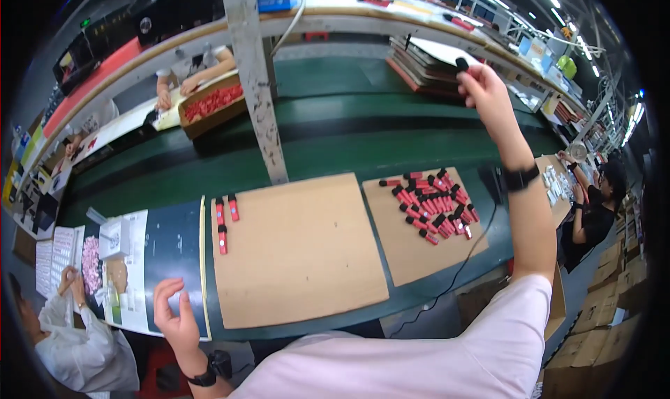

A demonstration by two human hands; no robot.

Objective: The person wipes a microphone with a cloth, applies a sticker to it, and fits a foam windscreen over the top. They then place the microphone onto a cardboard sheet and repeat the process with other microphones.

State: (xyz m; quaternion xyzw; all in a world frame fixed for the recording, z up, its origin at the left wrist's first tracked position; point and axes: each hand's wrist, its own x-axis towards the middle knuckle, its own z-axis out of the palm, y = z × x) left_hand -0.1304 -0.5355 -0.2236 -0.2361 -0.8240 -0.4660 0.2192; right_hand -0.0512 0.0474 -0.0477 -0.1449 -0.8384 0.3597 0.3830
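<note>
My right hand (483,92) is raised at the upper right, its fingers pinching a small black piece (462,64). The black end looks like the caps on the red tubes; anything below it is hidden in the fingers. Over the left side of the table, my left hand (176,315) hovers with fingers apart and loosely bent, holding nothing. On the large cardboard sheet (300,259) three red tubes with black caps (222,240) lie at its far left corner. A loose cluster of several such tubes (436,204) lies on the smaller cardboard sheet (398,266) to the right.
A metal post (259,106) stands behind the large sheet, under a raised shelf (349,12). Past it sits a box of red pieces (213,109) near another person's hands. Co-workers sit at left and right. A black cable (457,277) crosses the table's right side.
</note>
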